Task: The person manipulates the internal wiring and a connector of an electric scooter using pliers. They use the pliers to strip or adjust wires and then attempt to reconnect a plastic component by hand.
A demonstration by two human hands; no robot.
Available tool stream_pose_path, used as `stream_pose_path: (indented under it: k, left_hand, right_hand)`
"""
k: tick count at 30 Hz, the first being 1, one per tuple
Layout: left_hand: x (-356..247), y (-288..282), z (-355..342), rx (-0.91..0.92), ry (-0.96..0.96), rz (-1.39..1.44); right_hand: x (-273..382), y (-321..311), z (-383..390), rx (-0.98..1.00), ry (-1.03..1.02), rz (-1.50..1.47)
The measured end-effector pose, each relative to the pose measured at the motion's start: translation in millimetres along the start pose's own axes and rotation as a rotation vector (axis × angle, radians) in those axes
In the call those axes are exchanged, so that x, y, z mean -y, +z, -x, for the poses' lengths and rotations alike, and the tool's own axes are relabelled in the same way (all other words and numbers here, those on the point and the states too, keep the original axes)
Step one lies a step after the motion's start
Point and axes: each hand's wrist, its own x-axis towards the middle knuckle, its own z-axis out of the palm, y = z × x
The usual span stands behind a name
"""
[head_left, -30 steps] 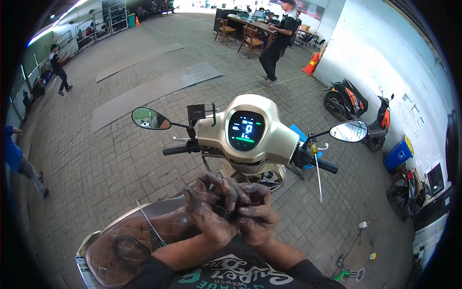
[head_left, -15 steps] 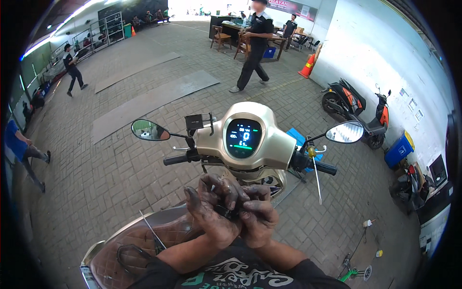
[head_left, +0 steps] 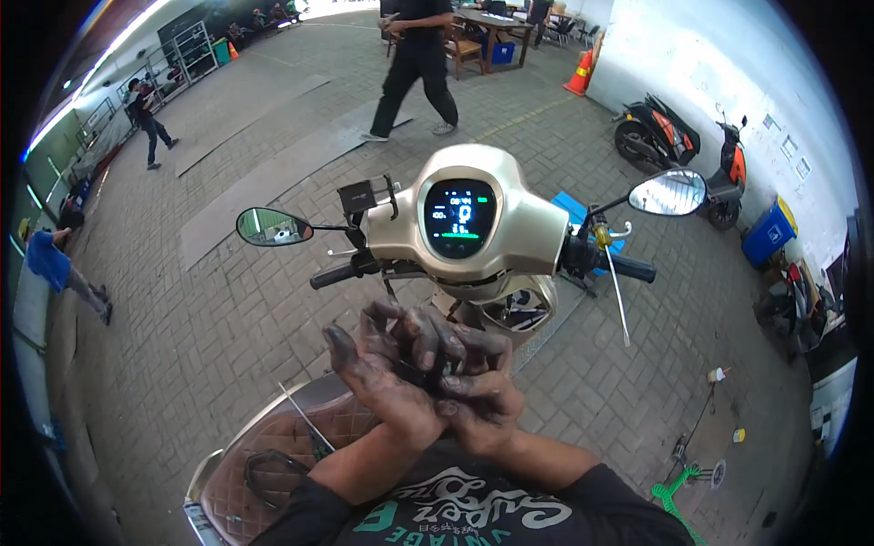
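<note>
A small dark part (head_left: 421,375) is pinched between both greasy hands, the left hand (head_left: 382,382) overlapping the right hand (head_left: 473,405), fingers closed round it (what it is cannot be told). It is held near the chest, above the brown seat (head_left: 273,437), just short of the scooter (head_left: 473,227) handlebar, keeping it close for fine fingerwork.

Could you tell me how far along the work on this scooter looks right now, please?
Done: the scooter's display is lit, and both hands are black with grease, so dirty work has happened. In hand: the left hand and right hand are pressed together around a small dark part that I cannot identify. Left: a screwdriver hangs at the right grip, and tools lie on the seat.
</note>
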Motion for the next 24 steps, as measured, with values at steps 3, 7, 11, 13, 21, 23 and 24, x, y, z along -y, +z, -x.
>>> stream_pose_path:
  k: [3, 7, 11, 13, 21, 23, 24]
  left_hand:
    - [2, -8, 0, -0.021, 0.012, 0.001]
    - [8, 1, -3, -0.019, 0.051, -0.025]
    - [6, -4, -3, 0.033, -0.028, 0.027]
    - [11, -6, -2, 0.029, 0.026, -0.027]
    - [10, -1, 2, -0.063, 0.039, -0.024]
    - [13, -2, 2, -0.039, 0.056, -0.025]
    - [14, -2, 2, -0.013, 0.072, -0.026]
  right_hand:
    - [-1, -10, -3, 0.121, 0.024, 0.062]
    - [4, -5, -8, 0.021, 0.137, 0.030]
    - [4, -8, -7, 0.049, -0.001, -0.004]
    - [0, -11, -4, 0.031, 0.089, -0.002]
    - [2, -17, -6, 0.053, 0.061, -0.021]
    - [0, -14, -5, 0.015, 0.156, -0.054]
    - [2, -11, -4, 0.016, 0.157, -0.053]
